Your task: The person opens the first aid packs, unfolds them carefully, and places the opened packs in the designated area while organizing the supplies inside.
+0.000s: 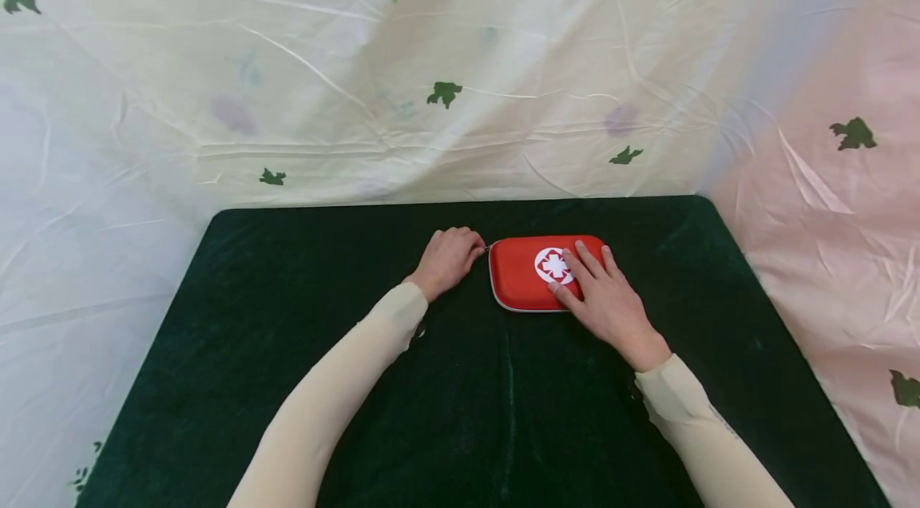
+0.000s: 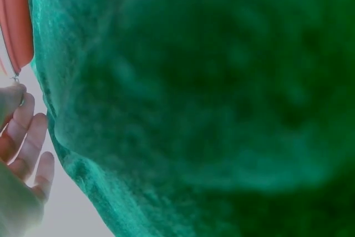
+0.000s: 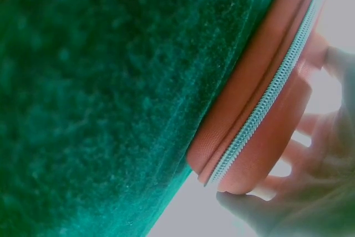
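A red first aid case (image 1: pixel 513 272) with a white cross emblem lies flat on the dark green cloth. My left hand (image 1: pixel 449 256) is at the case's far left corner, where thumb and forefinger pinch a small zipper pull (image 2: pixel 21 99). In the left wrist view the other fingers (image 2: pixel 34 137) are spread loosely below that pinch. My right hand (image 1: pixel 607 296) rests on the right part of the lid with fingers spread, partly covering the emblem. Along the case's side, the right wrist view shows a closed pale zipper (image 3: pixel 266 101).
Dark green velvety cloth (image 1: pixel 402 428) covers the table, with a crease running toward the front. Behind it hangs a pale curtain (image 1: pixel 345 93) printed with green leaves, and more curtain (image 1: pixel 848 204) hangs at the right side.
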The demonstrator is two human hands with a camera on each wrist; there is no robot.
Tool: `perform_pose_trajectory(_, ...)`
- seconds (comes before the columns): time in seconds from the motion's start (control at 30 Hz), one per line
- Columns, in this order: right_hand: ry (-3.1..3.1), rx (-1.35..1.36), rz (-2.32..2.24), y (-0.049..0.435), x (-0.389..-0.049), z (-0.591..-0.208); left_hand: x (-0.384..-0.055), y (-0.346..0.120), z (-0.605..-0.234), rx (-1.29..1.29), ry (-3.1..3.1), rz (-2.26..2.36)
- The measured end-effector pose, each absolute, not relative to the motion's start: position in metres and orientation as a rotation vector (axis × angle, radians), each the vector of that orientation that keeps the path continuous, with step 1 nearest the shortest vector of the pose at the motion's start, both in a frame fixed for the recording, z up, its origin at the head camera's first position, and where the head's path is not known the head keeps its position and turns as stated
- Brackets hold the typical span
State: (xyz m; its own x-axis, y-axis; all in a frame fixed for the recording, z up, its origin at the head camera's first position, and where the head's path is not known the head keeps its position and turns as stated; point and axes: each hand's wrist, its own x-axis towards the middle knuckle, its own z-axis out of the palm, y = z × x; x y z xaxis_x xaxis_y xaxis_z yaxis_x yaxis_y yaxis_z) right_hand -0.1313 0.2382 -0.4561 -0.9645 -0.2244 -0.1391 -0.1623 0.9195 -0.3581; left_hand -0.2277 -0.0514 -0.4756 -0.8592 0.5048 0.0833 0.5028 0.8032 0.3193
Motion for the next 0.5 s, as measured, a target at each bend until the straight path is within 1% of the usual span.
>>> perform_pose_trajectory(0.5, 2.894, -0.295, -0.517, 0.2374, -0.1303, -0.4532, -0.2184, -0.0569, -0.4751, 0.838, 2.939, 0.597)
